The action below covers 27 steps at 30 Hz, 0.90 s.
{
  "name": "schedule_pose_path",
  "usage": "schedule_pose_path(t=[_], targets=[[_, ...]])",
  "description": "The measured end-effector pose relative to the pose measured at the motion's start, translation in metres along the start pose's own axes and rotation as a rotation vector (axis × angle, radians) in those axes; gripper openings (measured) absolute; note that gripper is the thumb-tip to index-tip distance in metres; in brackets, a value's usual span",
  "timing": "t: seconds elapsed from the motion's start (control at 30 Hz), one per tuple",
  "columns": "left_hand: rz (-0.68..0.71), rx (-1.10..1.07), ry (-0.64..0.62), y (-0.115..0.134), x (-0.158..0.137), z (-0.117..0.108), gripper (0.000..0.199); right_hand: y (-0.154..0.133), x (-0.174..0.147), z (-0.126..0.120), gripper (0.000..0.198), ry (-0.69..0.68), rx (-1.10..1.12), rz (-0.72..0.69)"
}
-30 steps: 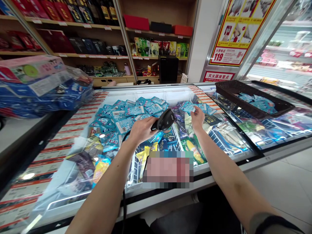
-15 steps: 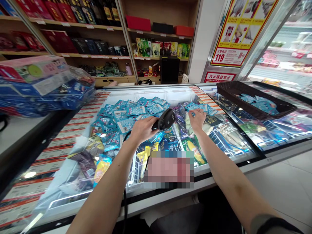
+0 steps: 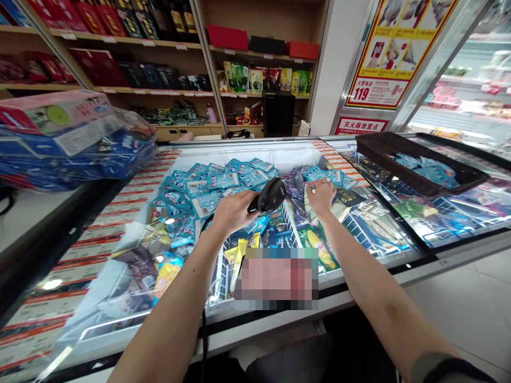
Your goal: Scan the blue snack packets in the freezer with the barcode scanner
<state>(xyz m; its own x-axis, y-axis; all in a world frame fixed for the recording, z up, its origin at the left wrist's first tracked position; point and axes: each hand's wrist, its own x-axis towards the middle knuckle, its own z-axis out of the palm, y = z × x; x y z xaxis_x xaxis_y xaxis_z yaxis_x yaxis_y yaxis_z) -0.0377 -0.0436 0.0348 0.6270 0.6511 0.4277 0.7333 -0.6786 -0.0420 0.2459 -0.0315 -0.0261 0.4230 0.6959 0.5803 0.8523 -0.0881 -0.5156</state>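
Note:
In my left hand (image 3: 235, 215) is a black barcode scanner (image 3: 271, 196), held by its handle above the freezer, its head tilted to the right. My right hand (image 3: 321, 197) is over the right part of the freezer with its fingers curled together; whether anything is pinched in them is hidden. Just beyond these fingers lies a small group of blue packets (image 3: 319, 173). A larger spread of similar blue packets (image 3: 223, 181) covers the left side, past the scanner. A dark packet (image 3: 348, 197) lies right of my right hand.
A brown basket (image 3: 379, 157) with blue packets stands on the freezer at right. Plastic-wrapped boxes (image 3: 75, 141) are piled at left. A blurred-out rectangular object (image 3: 277, 276) is at the freezer's front edge (image 3: 343, 300). Stocked shelves (image 3: 159, 42) rise behind.
My right hand has drawn back slightly from the small group of blue packets, toward me. The left hand and the scanner have barely shifted.

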Motion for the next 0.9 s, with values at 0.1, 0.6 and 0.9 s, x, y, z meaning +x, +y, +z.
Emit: schedule_pose_path(t=[0.1,0.6,0.9], targets=[[-0.019,0.001,0.017,0.0,0.0,-0.001,0.037,-0.007,-0.001,-0.002,0.026,-0.075,0.024,-0.14],[-0.139,-0.006,0.08,-0.003,0.0,-0.001,0.036,-0.058,-0.034,-0.017,0.072,-0.452,-0.074,-0.4],[-0.146,-0.004,0.072,-0.003,0.0,-0.001,0.036,-0.029,-0.011,-0.006,0.037,-0.463,-0.041,-0.335]])
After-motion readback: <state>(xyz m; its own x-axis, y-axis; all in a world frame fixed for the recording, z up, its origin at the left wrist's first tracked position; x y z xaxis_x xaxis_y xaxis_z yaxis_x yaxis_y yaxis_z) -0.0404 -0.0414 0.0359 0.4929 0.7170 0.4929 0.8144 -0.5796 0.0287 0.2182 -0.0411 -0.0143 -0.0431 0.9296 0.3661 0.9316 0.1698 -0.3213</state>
